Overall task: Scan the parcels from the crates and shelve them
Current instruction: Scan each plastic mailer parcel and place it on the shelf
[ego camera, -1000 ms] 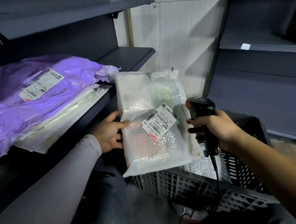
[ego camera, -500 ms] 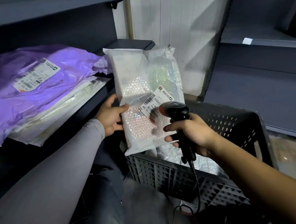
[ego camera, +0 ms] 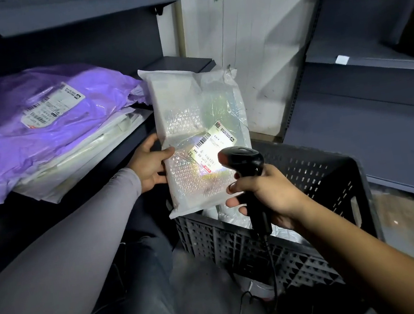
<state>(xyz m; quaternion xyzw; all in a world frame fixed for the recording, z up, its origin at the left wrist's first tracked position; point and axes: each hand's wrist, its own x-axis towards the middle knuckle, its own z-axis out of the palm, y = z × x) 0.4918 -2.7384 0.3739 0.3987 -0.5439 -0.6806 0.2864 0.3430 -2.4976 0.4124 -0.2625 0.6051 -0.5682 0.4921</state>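
One parcel (ego camera: 198,137) upright in left-hand grip (ego camera: 149,167)

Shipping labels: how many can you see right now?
2. One label on the purple parcel on the left shelf; one label on the bubble-wrap parcel in the left hand, lit by the scanner. Others may be hidden in the crate.

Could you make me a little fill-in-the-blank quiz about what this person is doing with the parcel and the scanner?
1. The left hand holds a bubble-wrap parcel upright above the dark plastic ____.
2. The right hand grips a black scanner whose light falls on the parcel's ____.
3. The top parcel of the pile on the shelf to the left is coloured ____.

Missing words: crate; label; purple
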